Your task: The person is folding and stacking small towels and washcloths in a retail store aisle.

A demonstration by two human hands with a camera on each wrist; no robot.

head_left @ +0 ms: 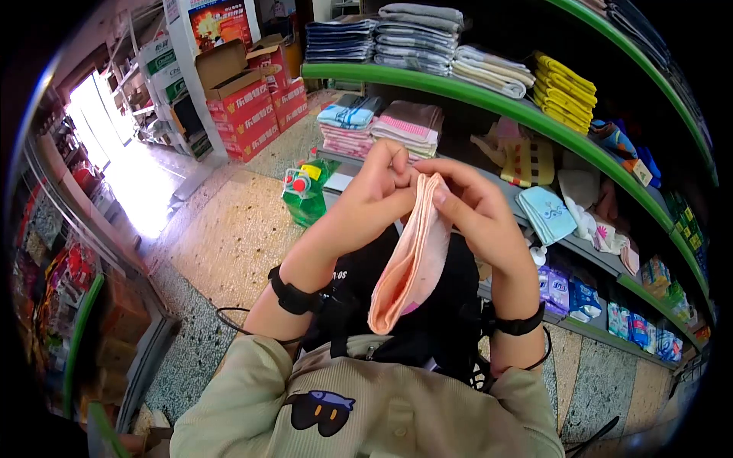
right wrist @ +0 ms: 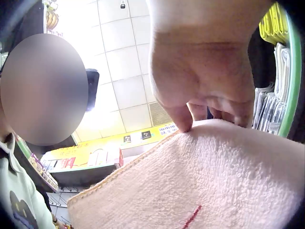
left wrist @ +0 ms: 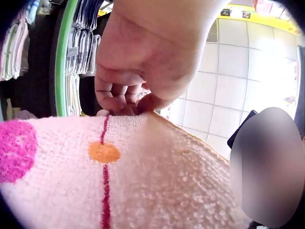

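Head view: left hand [head_left: 372, 210] and right hand [head_left: 482, 217] both pinch the folded pink terry towel [head_left: 411, 263] at its upper end; looks mid-fold, next move probably needs edges aligned.

Spkld flr [head_left: 221, 221], green-edged shelves [head_left: 427, 81] on R, bright doorway [head_left: 99, 114] far L, tiled ceiling [left wrist: 231, 62].

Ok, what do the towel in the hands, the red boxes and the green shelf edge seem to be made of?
Towel: probably cotton terry, matte, given its looped pile.
Red boxes: printed cardboard, judging by the opened flaps.
Green shelf edge: smooth and evenly coloured, painted metal or plastic; I can't tell which.
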